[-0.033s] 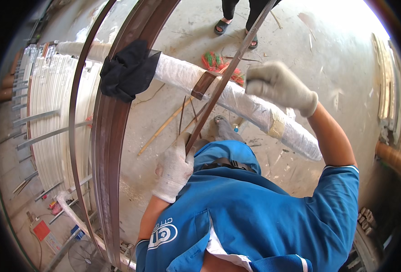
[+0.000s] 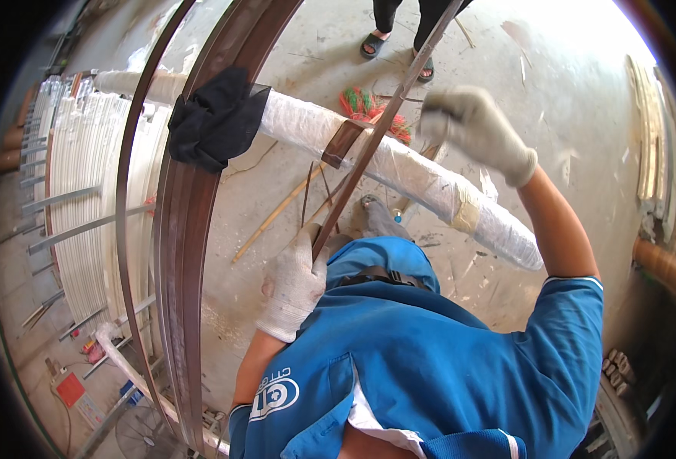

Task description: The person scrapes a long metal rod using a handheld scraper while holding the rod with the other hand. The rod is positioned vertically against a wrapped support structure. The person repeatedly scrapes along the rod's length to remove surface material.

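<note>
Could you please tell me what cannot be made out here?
In the head view:
- Right hand: blurred, so whether its fingers hold anything is unclear.
- Brown strip: its far end is cut off by the top edge.
- Wrapped roll: the stretch behind the black cloth is hidden.
- Other person: cut off above the legs by the top edge.

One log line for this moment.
left hand: gripping brown strip | right hand: blurred, apart from strip | wrapped tube: crossed by strip | black cloth: on brown bars
</note>
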### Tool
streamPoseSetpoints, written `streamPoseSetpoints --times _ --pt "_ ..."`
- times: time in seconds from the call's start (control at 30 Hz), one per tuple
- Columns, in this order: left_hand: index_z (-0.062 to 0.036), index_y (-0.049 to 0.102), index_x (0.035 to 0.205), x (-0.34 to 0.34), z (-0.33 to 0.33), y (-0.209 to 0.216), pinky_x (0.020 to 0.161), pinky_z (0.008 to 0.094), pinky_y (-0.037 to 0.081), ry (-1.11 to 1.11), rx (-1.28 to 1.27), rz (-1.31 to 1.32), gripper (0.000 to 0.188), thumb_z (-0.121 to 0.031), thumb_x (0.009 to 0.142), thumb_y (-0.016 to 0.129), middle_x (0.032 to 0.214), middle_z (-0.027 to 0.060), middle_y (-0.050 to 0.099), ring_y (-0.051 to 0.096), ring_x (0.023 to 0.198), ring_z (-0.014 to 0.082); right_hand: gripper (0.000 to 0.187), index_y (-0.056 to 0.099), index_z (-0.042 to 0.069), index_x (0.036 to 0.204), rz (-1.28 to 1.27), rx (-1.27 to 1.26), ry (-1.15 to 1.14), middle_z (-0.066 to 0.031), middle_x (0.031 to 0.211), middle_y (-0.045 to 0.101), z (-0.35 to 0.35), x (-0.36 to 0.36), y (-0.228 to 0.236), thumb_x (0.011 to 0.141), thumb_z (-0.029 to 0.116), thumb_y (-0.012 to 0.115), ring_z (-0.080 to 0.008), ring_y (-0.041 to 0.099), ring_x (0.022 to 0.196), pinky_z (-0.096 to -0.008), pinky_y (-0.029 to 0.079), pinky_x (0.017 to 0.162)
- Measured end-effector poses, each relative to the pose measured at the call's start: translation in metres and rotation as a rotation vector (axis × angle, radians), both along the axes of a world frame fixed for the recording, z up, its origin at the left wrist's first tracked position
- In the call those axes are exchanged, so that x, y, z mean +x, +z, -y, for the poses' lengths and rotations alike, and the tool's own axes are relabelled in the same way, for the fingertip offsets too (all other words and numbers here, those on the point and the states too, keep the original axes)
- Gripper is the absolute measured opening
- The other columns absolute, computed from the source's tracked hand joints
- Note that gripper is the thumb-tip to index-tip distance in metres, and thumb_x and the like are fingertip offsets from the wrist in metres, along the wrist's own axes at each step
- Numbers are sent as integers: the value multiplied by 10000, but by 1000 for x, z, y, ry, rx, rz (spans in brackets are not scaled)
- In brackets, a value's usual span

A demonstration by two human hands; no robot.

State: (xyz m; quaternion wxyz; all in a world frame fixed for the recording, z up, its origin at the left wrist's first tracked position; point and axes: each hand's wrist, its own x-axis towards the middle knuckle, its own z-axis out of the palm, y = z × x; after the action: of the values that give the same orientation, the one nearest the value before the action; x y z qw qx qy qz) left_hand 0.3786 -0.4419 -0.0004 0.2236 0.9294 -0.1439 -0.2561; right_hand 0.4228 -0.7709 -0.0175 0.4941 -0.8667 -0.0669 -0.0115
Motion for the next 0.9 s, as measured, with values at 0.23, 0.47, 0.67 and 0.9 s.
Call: streamPoseSetpoints --times 0.23,0.47,0.67,0.9 --pt "-22 630 1195 3 2 -2 756 526 530 -31 93 10 341 -244 936 640 895 263 697 678 864 458 265 735 64 1197 351 -197 -345 -38 975 698 35 41 -30 934 62 704 -114 657 842 -262 533 776" --pt "-10 624 1187 2 3 -2 763 523 524 -37 114 2 349 -247 932 652 932 263 691 673 877 459 271 752 118 1165 456 -189 -367 -58 957 668 26 35 -42 894 134 743 -220 663 780 -300 539 738" --pt "-5 623 1188 2 4 -1 771 513 527 -16 78 16 356 -244 928 661 958 259 688 675 884 453 265 760 57 1118 517 -284 -292 -59 1009 718 40 46 -29 856 16 757 -155 683 833 -266 555 763" --pt "-14 619 1217 1 7 -1 782 507 533 11 69 -3 365 -240 933 650 964 255 698 683 897 441 201 762 52 1061 507 -353 -286 -55 982 707 37 40 -39 860 40 748 -168 693 814 -275 558 730"
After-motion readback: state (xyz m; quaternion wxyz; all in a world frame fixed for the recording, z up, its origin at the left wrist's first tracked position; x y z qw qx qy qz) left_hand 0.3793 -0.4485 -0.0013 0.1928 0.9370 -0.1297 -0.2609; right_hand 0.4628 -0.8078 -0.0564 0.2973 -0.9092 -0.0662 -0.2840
